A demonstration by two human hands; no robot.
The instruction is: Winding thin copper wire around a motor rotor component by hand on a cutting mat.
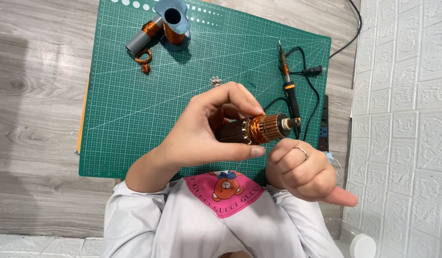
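My left hand grips a motor armature, a dark core with copper windings, a ribbed copper commutator and a steel shaft pointing right. It is held above the green cutting mat. My right hand sits just below the commutator with its fingers curled and the thumb sticking out to the right. A ring is on one finger. Whether the right fingers pinch a thin wire is too small to tell.
A soldering iron with its black cord lies on the mat's right side. Two grey spools of copper wire and a small loose copper coil are at the mat's top. A white brick-pattern wall stands to the right.
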